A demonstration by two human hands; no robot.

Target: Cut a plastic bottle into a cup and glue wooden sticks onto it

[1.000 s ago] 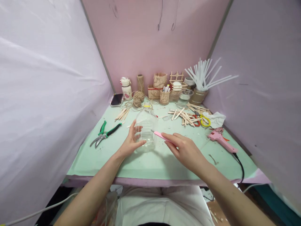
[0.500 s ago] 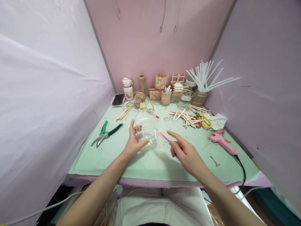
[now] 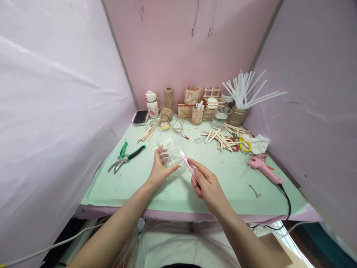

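Left hand [image 3: 161, 172] clasped around a clear bottle [image 3: 174, 152], a person tips it farther leftward over the middle of a green table [image 3: 234, 178]. The right hand [image 3: 205, 181], pinching a pink knife [image 3: 190, 166], now sits closer, blade at the bottle's side; contact is unclear.

The right hand [image 3: 208, 185] hides the rear of the knife [image 3: 189, 165]; whether the tip touches the bottle [image 3: 172, 148] is too fine to tell. The bottom edge cuts both forearms [image 3: 117, 225].
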